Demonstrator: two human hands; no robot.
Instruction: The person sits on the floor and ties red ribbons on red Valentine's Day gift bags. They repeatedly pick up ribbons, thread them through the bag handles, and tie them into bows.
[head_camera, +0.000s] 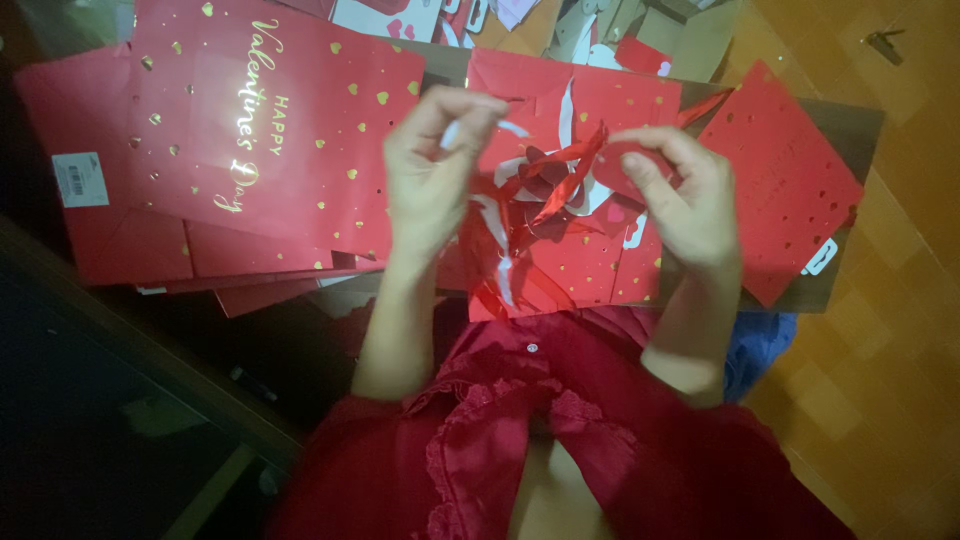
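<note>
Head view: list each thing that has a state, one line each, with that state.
Left hand: raised, fingers pinched on a ribbon end.
Right hand: raised, fingers pinched on the ribbon.
Shiny red ribbon: tangled loops, stretched between both hands.
Red gold-hearted paper gift bag: folded flat, on a stack.
Red paper bag under the hands: lying flat.

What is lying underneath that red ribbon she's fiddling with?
Under the red ribbon lies a flat red paper bag with gold hearts. Both hands and the ribbon hide its middle.
</note>
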